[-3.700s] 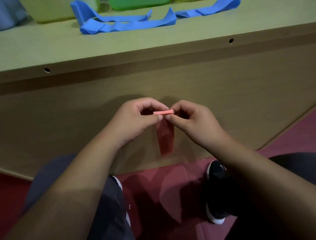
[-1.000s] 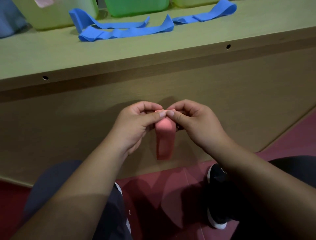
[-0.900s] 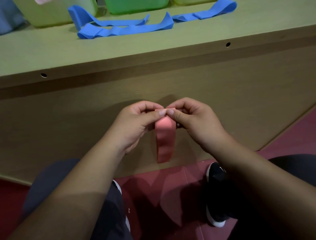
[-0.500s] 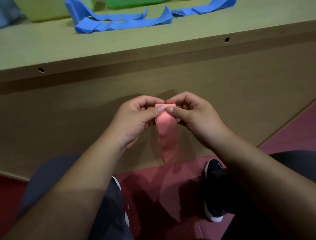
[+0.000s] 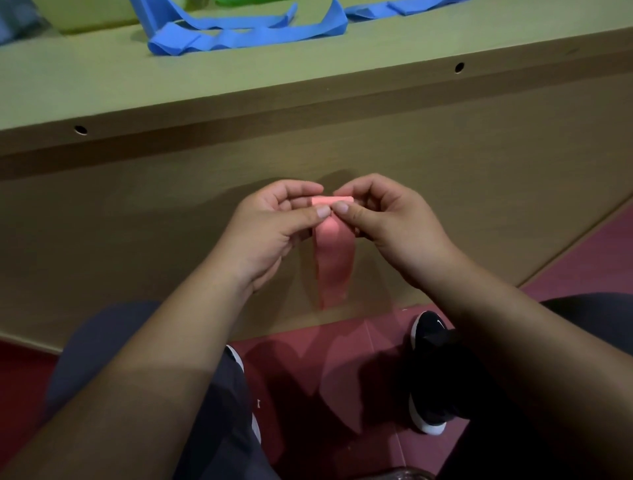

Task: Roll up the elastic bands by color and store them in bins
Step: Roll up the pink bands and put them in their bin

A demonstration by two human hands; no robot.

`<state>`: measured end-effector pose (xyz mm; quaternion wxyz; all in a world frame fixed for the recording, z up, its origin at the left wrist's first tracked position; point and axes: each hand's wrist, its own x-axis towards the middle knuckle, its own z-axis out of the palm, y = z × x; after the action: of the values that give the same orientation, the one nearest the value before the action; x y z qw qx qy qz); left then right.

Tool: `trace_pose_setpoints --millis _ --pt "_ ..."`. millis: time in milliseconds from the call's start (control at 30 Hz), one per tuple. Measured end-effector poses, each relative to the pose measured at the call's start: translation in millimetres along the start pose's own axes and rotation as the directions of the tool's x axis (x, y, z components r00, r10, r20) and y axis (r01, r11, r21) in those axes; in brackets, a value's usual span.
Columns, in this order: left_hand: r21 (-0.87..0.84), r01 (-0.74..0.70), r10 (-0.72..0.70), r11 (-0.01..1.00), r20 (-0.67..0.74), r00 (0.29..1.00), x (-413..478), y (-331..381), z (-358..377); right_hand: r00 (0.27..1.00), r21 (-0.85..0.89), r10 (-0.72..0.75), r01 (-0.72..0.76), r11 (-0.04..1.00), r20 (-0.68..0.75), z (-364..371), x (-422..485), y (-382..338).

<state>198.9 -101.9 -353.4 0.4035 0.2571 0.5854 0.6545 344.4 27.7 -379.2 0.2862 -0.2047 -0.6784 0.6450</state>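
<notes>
Head camera looks down on a pink elastic band [image 5: 334, 263], held in the air in front of the wooden side panel [image 5: 479, 178] of a table, well below the tabletop. Its upper end is rolled into a short, tight cylinder lying crosswise between the two hands. The rest hangs straight down as a flat strip, with its free end near the foot of the panel.

The left hand [image 5: 270, 233] pinches the left end of the roll between thumb and forefinger. The right hand [image 5: 387, 226] pinches the right end the same way. The two thumb tips sit side by side, almost touching, in front of the roll, and the other fingers of both hands curl in behind it.

Up on the tabletop [image 5: 102, 82], well away from the hands, several blue elastic bands [image 5: 239, 32] lie unrolled, looped and overlapping. Behind them only the lower edges of a yellow-green bin [image 5: 99, 15] and a green bin [image 5: 246, 1] show at the top of the picture. Two small round holes mark the table's front edge.

Below the forearms are grey trousers [image 5: 219, 428], a black shoe with a white sole [image 5: 428, 373] and a dark red floor [image 5: 308, 370].
</notes>
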Motion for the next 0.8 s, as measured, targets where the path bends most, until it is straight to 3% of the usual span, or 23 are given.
trace_pose_setpoints --millis 167,500,800 --pt "0.114 -0.022 0.022 0.993 0.004 1.000 3.0 -9.6 2.4 0.997 -0.038 -0.058 0.056 0.998 -0.057 -2.2 -0.6 0.5" --pt "0.036 -0.003 0.002 0.999 0.021 1.000 5.0 -10.4 10.5 0.988 -0.056 -0.095 0.089 0.994 -0.125 -1.6 -0.9 0.2" --pt "0.088 -0.023 0.021 0.996 0.021 1.000 4.8 -2.6 2.8 0.999 0.080 0.039 -0.038 0.996 -0.009 -6.5 0.9 -5.9"
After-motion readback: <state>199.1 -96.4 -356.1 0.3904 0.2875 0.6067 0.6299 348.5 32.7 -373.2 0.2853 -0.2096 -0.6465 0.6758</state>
